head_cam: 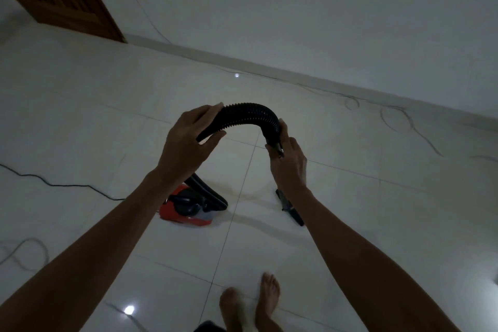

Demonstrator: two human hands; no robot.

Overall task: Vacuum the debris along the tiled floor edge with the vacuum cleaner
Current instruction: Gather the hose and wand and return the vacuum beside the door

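**Hose in both hands, nozzle not yet on the floor**

Starting at nine o'clock, I see a dark power cord trailing across the white tiled floor toward the red vacuum cleaner, which sits low at about seven o'clock from centre. My left hand curls loosely round the near stretch of the black ribbed hose, thumb beneath, fingers over the top. The hose arches to my right hand, whose fingers wrap its rigid end. Below that hand a black nozzle piece lies on the tile. I judge this as setup: next the hose end likely needs that piece, then a walk to the floor edge at one o'clock, where thin wires could snag.
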